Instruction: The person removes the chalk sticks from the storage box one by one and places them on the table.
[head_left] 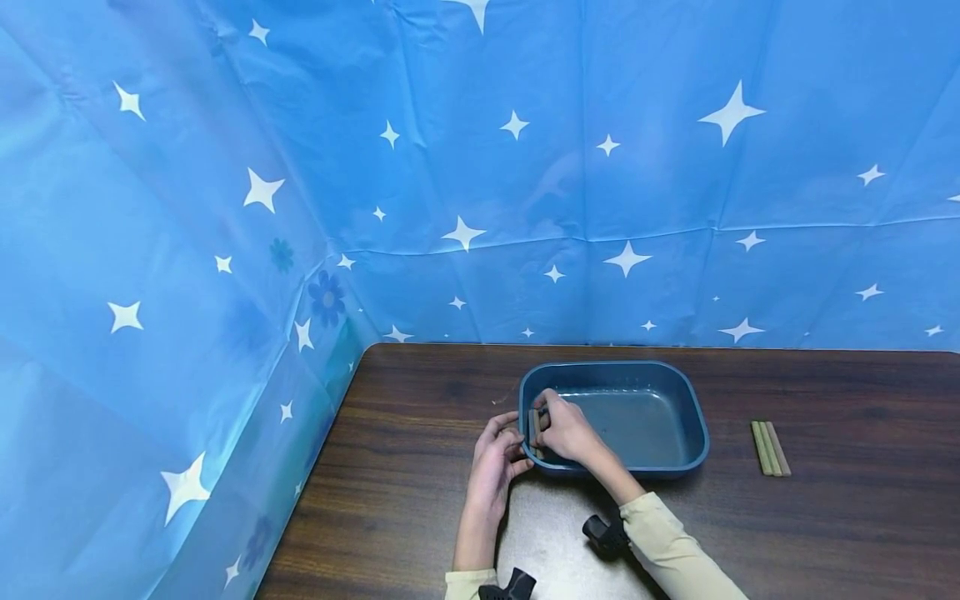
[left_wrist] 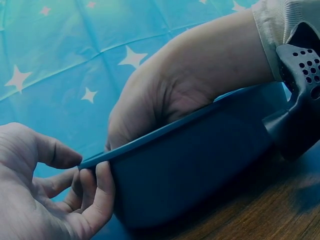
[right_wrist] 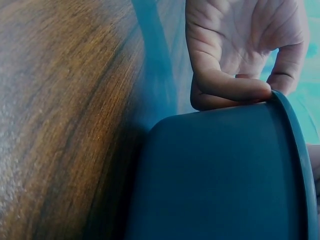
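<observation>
At 1 end of the basin (head_left: 630, 421), left hand (head_left: 492, 468) pinches its rim (head_left: 522, 397); right hand (inside) (head_left: 570, 432) grips sticks (head_left: 533, 423).

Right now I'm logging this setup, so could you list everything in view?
Backdrop: one, blue with stars and flowers, behind and left
Table: one, brown, in front
Tub: one, dark blue, on the table
Tub sticks: count unclear, brownish, at the tub's left end
Table sticks: three, green to brownish, right of the tub
Sleeves: two, cream, bottom of head view
Wrist cameras: two, black, beside the sleeves
Left hand: one, bare, pinching the tub's left rim
Right hand: one, bare, gripping the tub sticks
</observation>
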